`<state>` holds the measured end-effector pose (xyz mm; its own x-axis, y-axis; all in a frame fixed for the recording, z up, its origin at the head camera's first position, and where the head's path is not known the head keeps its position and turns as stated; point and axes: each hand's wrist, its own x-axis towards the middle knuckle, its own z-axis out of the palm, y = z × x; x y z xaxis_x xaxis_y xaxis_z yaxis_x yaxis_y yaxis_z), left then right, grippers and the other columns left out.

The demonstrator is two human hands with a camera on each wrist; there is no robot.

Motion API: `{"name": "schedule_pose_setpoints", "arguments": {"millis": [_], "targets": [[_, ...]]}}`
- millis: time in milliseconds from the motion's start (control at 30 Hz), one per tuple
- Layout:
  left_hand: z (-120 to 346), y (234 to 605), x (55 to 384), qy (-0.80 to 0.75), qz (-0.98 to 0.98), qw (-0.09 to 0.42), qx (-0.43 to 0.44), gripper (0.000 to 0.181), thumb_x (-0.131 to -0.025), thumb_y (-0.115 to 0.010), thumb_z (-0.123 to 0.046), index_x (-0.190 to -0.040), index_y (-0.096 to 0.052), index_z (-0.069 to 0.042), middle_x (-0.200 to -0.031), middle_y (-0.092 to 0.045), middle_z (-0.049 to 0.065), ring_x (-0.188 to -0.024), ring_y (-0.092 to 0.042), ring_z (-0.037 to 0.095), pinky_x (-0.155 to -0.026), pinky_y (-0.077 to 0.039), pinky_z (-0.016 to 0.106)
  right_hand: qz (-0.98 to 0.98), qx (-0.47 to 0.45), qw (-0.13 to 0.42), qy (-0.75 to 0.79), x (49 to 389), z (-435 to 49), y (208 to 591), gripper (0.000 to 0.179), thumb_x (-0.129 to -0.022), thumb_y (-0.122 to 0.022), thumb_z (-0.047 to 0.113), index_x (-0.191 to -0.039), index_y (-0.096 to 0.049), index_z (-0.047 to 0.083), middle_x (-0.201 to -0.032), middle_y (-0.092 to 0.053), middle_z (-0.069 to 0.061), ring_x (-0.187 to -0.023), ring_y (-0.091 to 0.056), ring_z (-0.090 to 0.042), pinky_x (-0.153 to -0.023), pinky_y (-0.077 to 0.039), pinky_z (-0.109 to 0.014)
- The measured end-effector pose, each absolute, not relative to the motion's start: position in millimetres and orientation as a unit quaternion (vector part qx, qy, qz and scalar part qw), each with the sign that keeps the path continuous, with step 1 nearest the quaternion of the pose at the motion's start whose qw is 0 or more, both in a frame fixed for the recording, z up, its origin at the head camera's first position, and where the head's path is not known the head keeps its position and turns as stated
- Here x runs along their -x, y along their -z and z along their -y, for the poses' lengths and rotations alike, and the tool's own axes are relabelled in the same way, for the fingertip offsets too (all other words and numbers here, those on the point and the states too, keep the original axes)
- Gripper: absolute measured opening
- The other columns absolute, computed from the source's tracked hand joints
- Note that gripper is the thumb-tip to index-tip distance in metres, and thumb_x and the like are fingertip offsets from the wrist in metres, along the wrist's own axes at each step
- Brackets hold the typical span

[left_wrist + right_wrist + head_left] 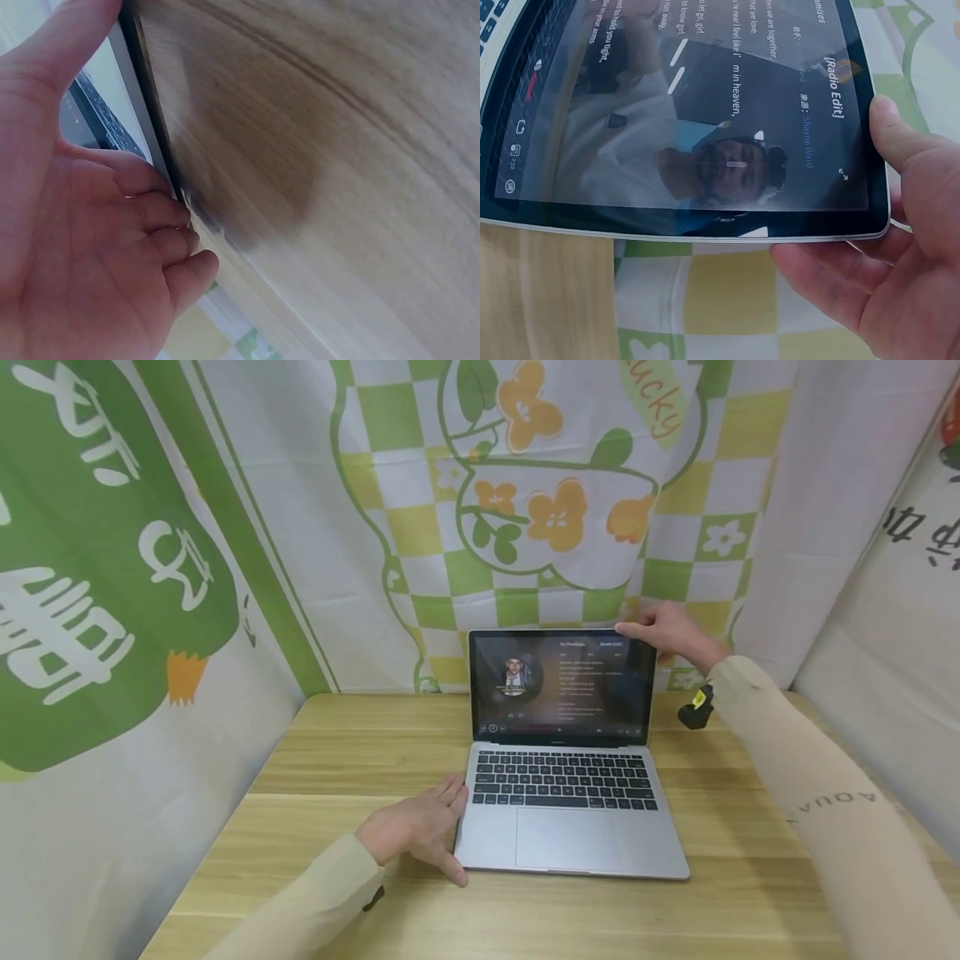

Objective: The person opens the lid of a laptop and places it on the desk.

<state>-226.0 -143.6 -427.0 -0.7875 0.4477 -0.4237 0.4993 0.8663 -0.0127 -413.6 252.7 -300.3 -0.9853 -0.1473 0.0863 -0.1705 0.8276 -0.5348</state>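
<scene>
A silver laptop (566, 839) stands opened on the wooden table, its lit screen (562, 685) showing a music player with lyrics. My right hand (671, 631) pinches the screen's upper right corner. In the right wrist view, that hand's thumb (891, 124) lies on the front rim and its other fingers are behind the lid. Against the left side of the laptop's base rests my left hand (420, 827), thumb near the front corner. The left wrist view shows this hand (90, 240) with its fingertips along the base's edge, not wrapped round it.
The wooden table (337, 752) extends on both sides of the laptop. Behind it hangs a green and yellow checked curtain (408, 552) with flowers. More printed cloth (112, 568) hangs at the left, and white cloth (892, 585) at the right.
</scene>
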Motion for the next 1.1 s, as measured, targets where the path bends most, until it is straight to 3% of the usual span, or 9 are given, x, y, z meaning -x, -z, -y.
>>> {"name": "schedule_pose_setpoints", "arguments": {"millis": [167, 300, 433, 567, 733, 933, 1100], "targets": [[142, 426, 226, 0.068, -0.943, 0.207, -0.252, 0.133, -0.062, -0.068, -0.081, -0.156, -0.018, 0.000, -0.165, -0.009, 0.017, -0.154, -0.011, 0.029, -0.126, -0.018, 0.037, 0.947, -0.068, 0.025, -0.312, 420, -258, 310, 0.057, -0.090, -0.061, 0.057, -0.060, -0.035, 0.016, -0.051, -0.024, 0.007, -0.044, -0.032, -0.012, -0.048, -0.056, -0.035], [142, 427, 226, 0.067, -0.943, 0.206, -0.252, 0.133, -0.062, -0.069, -0.081, -0.156, -0.018, 0.000, -0.165, -0.009, 0.017, -0.154, -0.011, 0.029, -0.126, -0.018, 0.037, 0.935, -0.059, 0.033, -0.347, 423, -262, 316, 0.054, -0.092, -0.061, 0.053, -0.063, -0.040, 0.013, -0.051, -0.033, 0.005, -0.042, -0.048, -0.020, -0.049, -0.058, -0.038], [142, 427, 227, 0.065, -0.944, 0.207, -0.250, 0.133, -0.062, -0.070, -0.080, -0.156, -0.019, 0.000, -0.165, -0.010, 0.017, -0.154, -0.011, 0.029, -0.126, -0.018, 0.037, 0.914, -0.041, 0.015, -0.404, 423, -266, 320, 0.048, -0.094, -0.061, 0.046, -0.087, -0.058, -0.001, -0.070, -0.054, -0.006, -0.062, -0.065, -0.031, -0.057, -0.061, -0.040], [141, 426, 226, 0.065, -0.944, 0.209, -0.246, 0.133, -0.061, -0.071, -0.080, -0.155, -0.019, -0.001, -0.165, -0.010, 0.017, -0.154, -0.012, 0.028, -0.126, -0.019, 0.037, 0.883, -0.015, -0.019, -0.469, 423, -272, 323, 0.049, -0.097, -0.059, 0.040, -0.110, -0.057, -0.008, -0.087, -0.059, -0.010, -0.071, -0.066, -0.023, -0.070, -0.063, -0.043], [142, 425, 226, 0.066, -0.944, 0.208, -0.246, 0.133, -0.061, -0.070, -0.080, -0.155, -0.019, 0.000, -0.165, -0.010, 0.017, -0.154, -0.012, 0.028, -0.126, -0.019, 0.037, 0.858, -0.009, -0.030, -0.512, 424, -274, 327, 0.049, -0.098, -0.058, 0.035, -0.118, -0.052, -0.010, -0.088, -0.063, -0.005, -0.072, -0.067, -0.015, -0.081, -0.061, -0.046], [142, 427, 227, 0.066, -0.943, 0.203, -0.256, 0.133, -0.062, -0.070, -0.080, -0.155, -0.020, 0.000, -0.165, -0.011, 0.018, -0.154, -0.013, 0.030, -0.125, -0.019, 0.037, 0.840, -0.009, -0.027, -0.542, 425, -274, 332, 0.049, -0.100, -0.057, 0.030, -0.124, -0.050, -0.011, -0.081, -0.064, 0.003, -0.070, -0.067, -0.014, -0.076, -0.063, -0.041], [142, 426, 227, 0.061, -0.945, 0.205, -0.248, 0.133, -0.061, -0.070, -0.080, -0.155, -0.019, -0.001, -0.165, -0.010, 0.017, -0.154, -0.013, 0.029, -0.125, -0.019, 0.037, 0.826, 0.002, -0.033, -0.563, 425, -274, 334, 0.055, -0.101, -0.054, 0.030, -0.136, -0.045, -0.012, -0.078, -0.064, 0.004, -0.069, -0.066, -0.013, -0.079, -0.062, -0.040]]}}
